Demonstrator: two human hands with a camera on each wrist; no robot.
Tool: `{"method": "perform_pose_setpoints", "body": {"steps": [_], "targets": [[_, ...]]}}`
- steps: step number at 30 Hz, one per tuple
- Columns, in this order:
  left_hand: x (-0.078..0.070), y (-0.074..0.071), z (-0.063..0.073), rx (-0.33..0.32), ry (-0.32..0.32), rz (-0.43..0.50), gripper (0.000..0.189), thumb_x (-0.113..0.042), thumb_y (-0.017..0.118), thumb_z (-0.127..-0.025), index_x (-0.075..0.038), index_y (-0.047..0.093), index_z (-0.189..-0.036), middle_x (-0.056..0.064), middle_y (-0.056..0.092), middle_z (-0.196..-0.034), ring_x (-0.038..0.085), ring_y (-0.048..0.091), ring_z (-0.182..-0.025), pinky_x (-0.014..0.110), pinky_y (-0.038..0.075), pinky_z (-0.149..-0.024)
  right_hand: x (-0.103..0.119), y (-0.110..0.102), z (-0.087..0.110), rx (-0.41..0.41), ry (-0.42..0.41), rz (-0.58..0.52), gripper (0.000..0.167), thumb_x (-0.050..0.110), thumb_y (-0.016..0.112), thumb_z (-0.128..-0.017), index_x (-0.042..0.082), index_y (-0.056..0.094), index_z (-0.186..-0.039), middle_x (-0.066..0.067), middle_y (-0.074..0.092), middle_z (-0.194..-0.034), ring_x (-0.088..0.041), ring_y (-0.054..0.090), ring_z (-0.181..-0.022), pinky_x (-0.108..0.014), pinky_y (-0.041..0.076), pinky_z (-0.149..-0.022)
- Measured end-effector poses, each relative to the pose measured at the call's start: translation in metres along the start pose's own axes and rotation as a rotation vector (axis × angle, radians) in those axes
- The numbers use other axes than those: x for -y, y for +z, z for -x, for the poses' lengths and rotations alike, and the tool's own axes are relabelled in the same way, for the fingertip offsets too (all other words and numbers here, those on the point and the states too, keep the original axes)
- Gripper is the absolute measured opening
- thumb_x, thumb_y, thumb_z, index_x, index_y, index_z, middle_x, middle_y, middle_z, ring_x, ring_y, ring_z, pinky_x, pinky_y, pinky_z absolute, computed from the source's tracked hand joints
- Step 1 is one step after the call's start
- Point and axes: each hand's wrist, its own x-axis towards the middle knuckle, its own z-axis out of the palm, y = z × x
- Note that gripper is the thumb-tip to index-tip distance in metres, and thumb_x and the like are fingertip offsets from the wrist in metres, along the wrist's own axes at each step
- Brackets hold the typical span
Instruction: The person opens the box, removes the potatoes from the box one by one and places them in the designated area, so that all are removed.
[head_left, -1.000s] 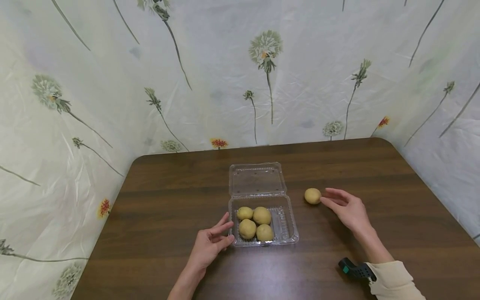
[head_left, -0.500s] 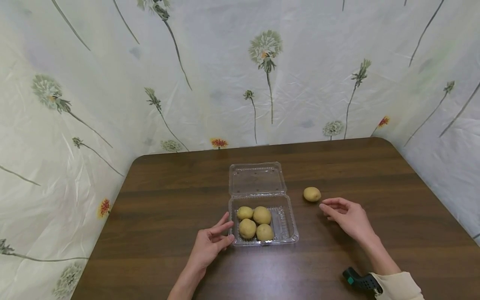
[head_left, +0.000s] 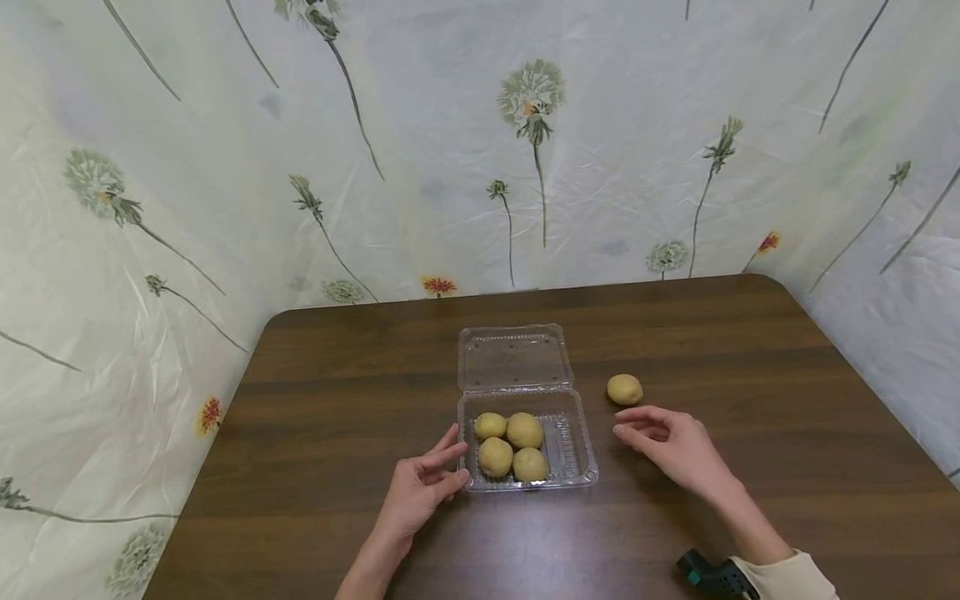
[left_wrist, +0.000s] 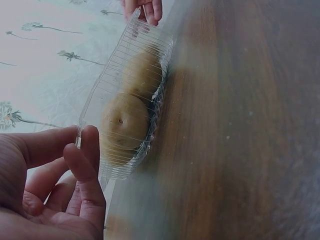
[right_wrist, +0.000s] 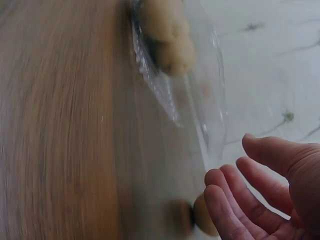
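A clear plastic clamshell container (head_left: pixel 567 450) lies on the table with its lid (head_left: pixel 514 358) folded back, away from me. Several potatoes (head_left: pixel 524 431) fill the left part of its base. My left hand (head_left: pixel 422 487) is at the container's left side; the left wrist view shows thumb and fingertips pinching the rim (left_wrist: pixel 92 95). A single potato (head_left: pixel 625 389) rests on the wood to the right of the container. Just in front of it hovers my right hand (head_left: pixel 678 450), fingers loosely bent, nothing between them. In the right wrist view its fingers partly cover that potato (right_wrist: pixel 202 216).
The brown wooden table (head_left: pixel 337 400) has rounded far corners. Behind it and at both sides hangs a pale curtain (head_left: pixel 420 167) printed with dandelions. A black strap device (head_left: pixel 712 575) sits at my right wrist.
My right hand has left the single potato, drawing back toward me and then left. That potato has turned slightly in place. The left hand and the container stay where they were.
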Motion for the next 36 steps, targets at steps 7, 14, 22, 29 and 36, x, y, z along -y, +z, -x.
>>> {"method": "perform_pose_setpoints", "body": {"steps": [7, 14, 22, 29, 36], "targets": [[-0.001, 0.000, 0.000, -0.001, -0.008, 0.004, 0.041, -0.005, 0.072, -0.088, 0.001, 0.063, -0.128, 0.002, 0.042, -0.150, 0.013, 0.062, -0.077, 0.022, 0.047, -0.063, 0.015, 0.009, 0.003, 0.015, -0.091, -0.009, 0.032, 0.031, 0.072, -0.090, 0.007, 0.071, -0.111, -0.001, 0.073, -0.096, -0.013, 0.068, -0.085, -0.027, 0.052, -0.067], [0.002, -0.001, -0.001, -0.005, -0.020, -0.005, 0.041, -0.005, 0.072, -0.087, 0.001, 0.063, -0.127, 0.001, 0.042, -0.150, 0.013, 0.062, -0.076, 0.021, 0.047, -0.063, 0.026, 0.017, 0.004, 0.032, -0.160, -0.052, 0.026, 0.026, 0.073, -0.089, 0.009, 0.072, -0.108, 0.001, 0.073, -0.094, -0.012, 0.068, -0.084, -0.027, 0.053, -0.069], [0.004, -0.001, -0.002, -0.006, -0.019, -0.008, 0.042, -0.005, 0.073, -0.086, 0.000, 0.064, -0.127, 0.000, 0.043, -0.149, 0.012, 0.063, -0.077, 0.021, 0.046, -0.063, 0.035, 0.028, -0.001, 0.052, -0.252, -0.099, 0.022, 0.018, 0.074, -0.089, 0.005, 0.072, -0.106, 0.000, 0.072, -0.099, -0.013, 0.068, -0.089, -0.027, 0.055, -0.075], [0.002, -0.001, 0.000, -0.004, -0.005, -0.001, 0.042, -0.006, 0.073, -0.086, 0.002, 0.063, -0.126, 0.002, 0.044, -0.149, 0.012, 0.062, -0.076, 0.021, 0.046, -0.063, 0.044, 0.033, -0.003, 0.118, -0.290, -0.110, 0.023, 0.020, 0.073, -0.090, 0.004, 0.071, -0.108, -0.006, 0.071, -0.102, -0.012, 0.066, -0.092, -0.028, 0.054, -0.079], [0.002, -0.001, -0.002, 0.003, 0.002, -0.008, 0.042, -0.007, 0.073, -0.087, 0.001, 0.063, -0.126, 0.001, 0.044, -0.148, 0.010, 0.060, -0.074, 0.021, 0.047, -0.063, 0.047, 0.038, -0.003, 0.155, -0.312, -0.103, 0.022, 0.018, 0.072, -0.091, 0.004, 0.071, -0.108, -0.006, 0.070, -0.105, -0.013, 0.066, -0.093, -0.027, 0.054, -0.079]]}}
